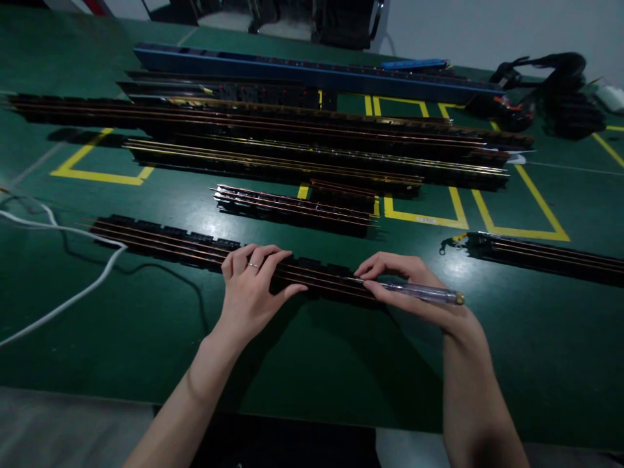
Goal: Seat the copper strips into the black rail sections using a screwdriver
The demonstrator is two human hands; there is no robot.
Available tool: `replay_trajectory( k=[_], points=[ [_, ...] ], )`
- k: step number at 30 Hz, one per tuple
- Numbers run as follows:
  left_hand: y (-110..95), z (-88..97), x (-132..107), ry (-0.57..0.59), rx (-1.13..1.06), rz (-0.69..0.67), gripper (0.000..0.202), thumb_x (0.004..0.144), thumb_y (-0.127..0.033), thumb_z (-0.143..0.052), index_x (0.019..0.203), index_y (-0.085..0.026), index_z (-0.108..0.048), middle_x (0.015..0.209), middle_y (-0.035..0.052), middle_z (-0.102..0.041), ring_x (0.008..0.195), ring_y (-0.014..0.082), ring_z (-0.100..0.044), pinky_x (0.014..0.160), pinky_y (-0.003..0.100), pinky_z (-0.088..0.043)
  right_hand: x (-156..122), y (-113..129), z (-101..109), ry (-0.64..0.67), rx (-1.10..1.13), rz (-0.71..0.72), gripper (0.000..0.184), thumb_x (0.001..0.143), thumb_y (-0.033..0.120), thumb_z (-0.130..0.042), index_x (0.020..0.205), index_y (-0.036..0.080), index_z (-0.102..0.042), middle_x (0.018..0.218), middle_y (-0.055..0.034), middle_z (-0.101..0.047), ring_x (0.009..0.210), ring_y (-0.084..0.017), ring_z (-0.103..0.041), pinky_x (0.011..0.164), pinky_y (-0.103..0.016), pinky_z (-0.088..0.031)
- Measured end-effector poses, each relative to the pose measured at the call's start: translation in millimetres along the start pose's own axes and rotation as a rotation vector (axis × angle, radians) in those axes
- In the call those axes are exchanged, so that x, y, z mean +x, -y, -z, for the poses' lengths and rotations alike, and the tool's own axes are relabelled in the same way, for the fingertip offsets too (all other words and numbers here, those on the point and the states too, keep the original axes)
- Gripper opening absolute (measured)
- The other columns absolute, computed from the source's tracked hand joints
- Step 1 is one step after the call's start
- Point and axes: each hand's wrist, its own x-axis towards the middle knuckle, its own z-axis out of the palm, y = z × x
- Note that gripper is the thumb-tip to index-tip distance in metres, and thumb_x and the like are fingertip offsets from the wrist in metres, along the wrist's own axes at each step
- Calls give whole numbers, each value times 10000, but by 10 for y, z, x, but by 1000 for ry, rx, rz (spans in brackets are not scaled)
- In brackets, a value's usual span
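A person's hands work over a black strip (312, 266) on a green counter (146, 344), the piece lying lengthwise directly in front of them with slim copper-coloured rods (324, 281) set along its length. The left hand (251, 279), a ring on one finger, rests across the middle of the strip, spread with the fingers toward the far edge and the thumb well apart on the near side. The right hand (407, 279), closed in a pinch, holds a clear-handled tool (422, 292) whose tip meets the strip near its right end. Beyond, a short strip (292, 207) carries similar rods, while a yellow-rodded strip (273, 159) and a longer dark strip (244, 117) stretch behind it. At the back runs a blue trough (195, 62), dotted with red along its length (its dim contents are too blurred to make out). To the right, another strip (550, 253) leaves the frame, its left end tipped with a small yellow piece (458, 240). Yellow outlines (97, 175) mark the counter, a white cable (102, 276) curls at left, and a black bundle (568, 81) sits at far right.
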Motion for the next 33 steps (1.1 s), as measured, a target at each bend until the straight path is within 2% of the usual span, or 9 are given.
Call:
replay_trajectory(
  k=[6,10,13,15,21,27,29,31,33],
  points=[
    [55,11,3,11,-9,-23,532,820,-580,-674,1247,-274,-591,1249,81,-627,1178,312,-495,994,492,-325,-35,-78,55,16,2,-44,216,899,369,-640,944,166,-699,1056,-53,-698,909,-122,-665,764,-219,-517],
    [300,62,-42,13,-24,-9,565,830,-532,-678,1321,-289,-541,1325,83,-579,1233,325,-484,1013,502,-334,-70,-92,122,26,22,-52,224,885,377,-655,961,171,-699,1062,-58,-699,944,-136,-667,816,-248,-541],
    [493,87,-83,-1,-36,20,525,840,-502,-678,1309,-303,-551,1332,75,-576,1261,321,-483,1034,498,-335,-137,-83,224,45,23,-89,223,878,381,-662,958,176,-701,1067,-60,-699,962,-147,-668,826,-257,-548],
    [546,88,-94,-6,-36,12,483,852,-480,-675,1291,-312,-563,1312,65,-592,1257,306,-492,1058,495,-327,-192,-87,296,58,14,-120,225,885,383,-654,970,180,-700,1063,-58,-698,965,-151,-668,814,-253,-548],
    [460,78,-60,8,-32,-18,462,835,-467,-698,1257,-315,-587,1294,51,-607,1223,286,-508,1077,501,-349,-295,-116,420,85,-32,-171,242,879,411,-659,983,195,-687,992,-42,-694,923,-149,-659,772,-248,-540],
    [462,67,-53,8,-27,-23,461,835,-458,-700,1256,-307,-591,1293,61,-603,1215,296,-500,1084,515,-350,-465,-134,605,99,-101,-244,275,852,448,-682,862,173,-682,869,-39,-696,821,-141,-667,702,-238,-538],
    [432,62,-46,7,-41,-25,463,837,-435,-703,1262,-294,-586,1290,77,-599,1216,298,-492,1088,525,-348,-526,-106,632,-20,-116,-268,284,826,456,-707,864,175,-691,810,-39,-695,762,-143,-678,662,-234,-542],
    [334,51,-33,20,-68,-29,449,842,-427,-698,1249,-275,-584,1279,86,-598,1209,291,-492,1086,524,-354,-513,-25,566,-299,-104,-235,262,829,441,-712,927,199,-696,751,-25,-691,704,-136,-681,651,-233,-549],
    [163,25,-21,47,-110,-35,447,845,-434,-694,1235,-249,-577,1266,87,-599,1199,276,-501,1095,514,-354,-401,102,389,-547,-102,-136,213,868,404,-681,995,233,-693,758,-11,-700,709,-128,-687,698,-241,-562]
  ],
)
